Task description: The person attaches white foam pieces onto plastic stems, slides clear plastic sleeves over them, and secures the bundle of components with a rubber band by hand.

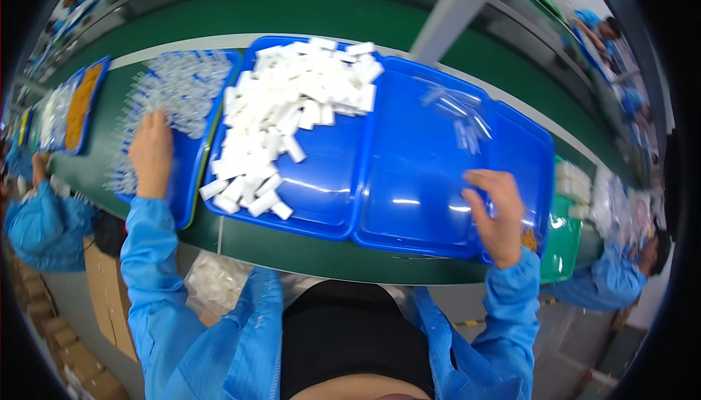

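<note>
My left hand reaches over the left blue tray, its fingertips bent down together at the edge of a heap of small clear plastic pieces. Whatever those fingers pinch, if anything, is too small to make out. My right hand hovers over the right-hand blue trays with thumb and forefinger apart and nothing visible between them. Beyond it, several thin clear tubes lie in the far part of a blue tray. A large pile of white rectangular blocks fills much of the middle blue tray.
The trays stand on a green worktop with a grey post behind. Small orange pieces lie near my right wrist. A green tray is farther right. People in blue work at both sides; a bag of white pieces sits below.
</note>
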### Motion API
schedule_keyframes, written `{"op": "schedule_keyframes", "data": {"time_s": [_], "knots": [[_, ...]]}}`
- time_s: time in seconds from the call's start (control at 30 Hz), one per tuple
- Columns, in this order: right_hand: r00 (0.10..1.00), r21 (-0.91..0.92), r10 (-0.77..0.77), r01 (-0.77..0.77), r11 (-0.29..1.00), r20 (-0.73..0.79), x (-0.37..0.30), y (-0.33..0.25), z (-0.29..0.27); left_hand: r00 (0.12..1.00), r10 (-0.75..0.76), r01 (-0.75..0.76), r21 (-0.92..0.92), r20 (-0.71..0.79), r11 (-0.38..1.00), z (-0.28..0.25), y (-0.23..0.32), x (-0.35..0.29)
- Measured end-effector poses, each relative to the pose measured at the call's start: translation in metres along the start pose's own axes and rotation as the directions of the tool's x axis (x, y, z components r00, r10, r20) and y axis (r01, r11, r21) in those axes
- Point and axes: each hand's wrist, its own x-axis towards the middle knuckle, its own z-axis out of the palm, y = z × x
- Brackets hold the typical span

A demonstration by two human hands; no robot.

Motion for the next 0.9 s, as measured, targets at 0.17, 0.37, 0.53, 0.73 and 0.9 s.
{"op": "schedule_keyframes", "data": {"time_s": [0.17, 0.37, 0.53, 0.73, 0.9], "knots": [[0.978, -0.020, -0.068, 0.073, 0.997, 0.199, 0.014, -0.002, 0.011, 0.998, 0.058, -0.055, -0.152, 0.016, 0.987, -0.037, 0.031, -0.012], [0.949, -0.012, -0.249, 0.256, 0.967, 0.191, 0.072, -0.012, 0.046, 0.984, -0.096, 0.162, -0.544, 0.147, 0.824, -0.058, 0.049, -0.037], [0.988, 0.077, -0.153, 0.152, 0.985, 0.010, 0.124, -0.020, 0.098, 0.974, -0.180, 0.227, -0.516, 0.140, 0.826, -0.061, 0.055, -0.047], [0.885, -0.075, -0.304, 0.351, 0.933, 0.354, 0.094, -0.052, 0.106, 0.943, -0.332, 0.224, -0.684, -0.028, 0.694, -0.068, 0.063, -0.076], [0.905, 0.096, -0.249, 0.230, 0.968, 0.346, 0.087, -0.067, 0.092, 0.891, -0.336, -0.074, -0.827, -0.306, 0.557, -0.085, 0.103, -0.099]]}}
